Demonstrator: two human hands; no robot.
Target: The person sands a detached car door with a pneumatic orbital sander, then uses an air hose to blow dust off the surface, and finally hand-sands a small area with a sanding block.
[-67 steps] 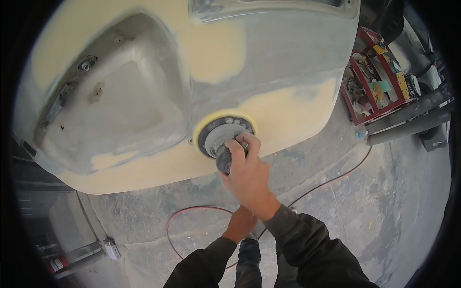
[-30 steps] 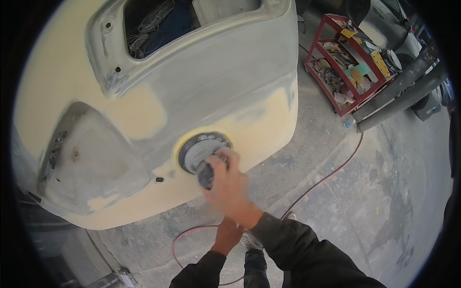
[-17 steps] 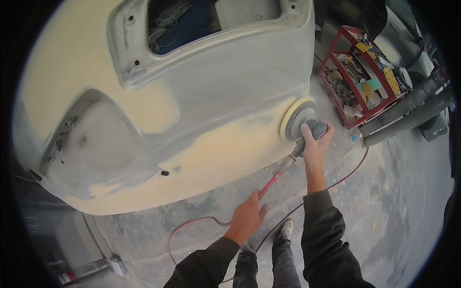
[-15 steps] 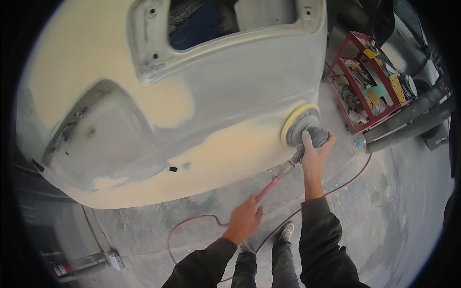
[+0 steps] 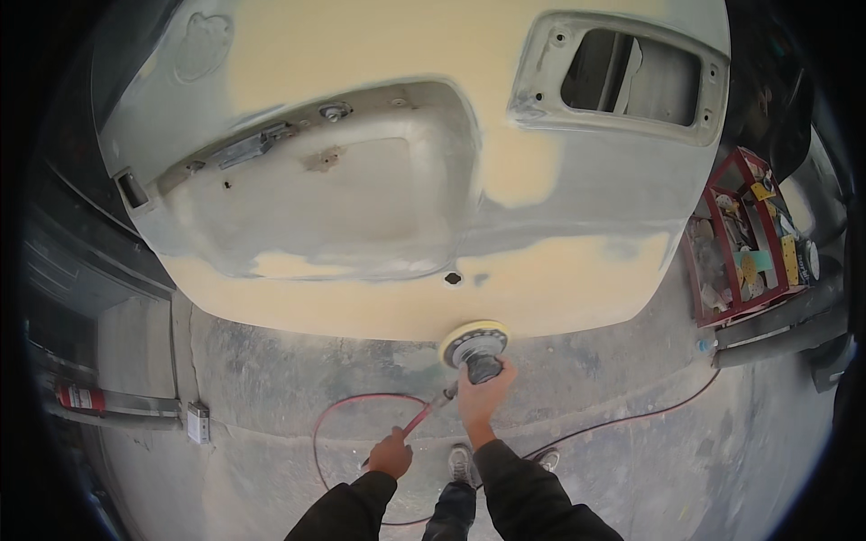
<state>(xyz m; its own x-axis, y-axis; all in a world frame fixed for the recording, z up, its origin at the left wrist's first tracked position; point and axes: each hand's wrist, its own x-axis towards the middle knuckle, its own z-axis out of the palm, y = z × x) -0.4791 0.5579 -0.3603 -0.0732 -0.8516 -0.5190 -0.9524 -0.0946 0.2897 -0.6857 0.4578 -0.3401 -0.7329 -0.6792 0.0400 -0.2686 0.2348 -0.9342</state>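
The car panel [image 5: 622, 180], grey with broad cream patches, fills the upper part of my view, with a deep recess [image 5: 406, 198] left of centre and a framed opening [image 5: 622, 126] at the upper right. Below it the concrete floor [image 5: 298, 370] spreads to my shoes [image 5: 460, 464]. Off to the right stands a red cart [image 5: 753, 309], its shelves crowded with loose things. A red hose [image 5: 370, 396] loops on the floor to the left of my shoes. The round sander [image 5: 476, 343] is just ahead of my right hand [image 5: 485, 394], by the panel's lower edge, its yellow-rimmed pad [image 5: 483, 325] turned toward the panel; I cannot tell whether the two touch. I have my right hand closed around the sander's dark body, thumb on the left side, fingers on the right. Lower and to the left, my left hand [image 5: 391, 453] is wrapped round the hose, near the fitting [image 5: 444, 398] that joins it to the sander.
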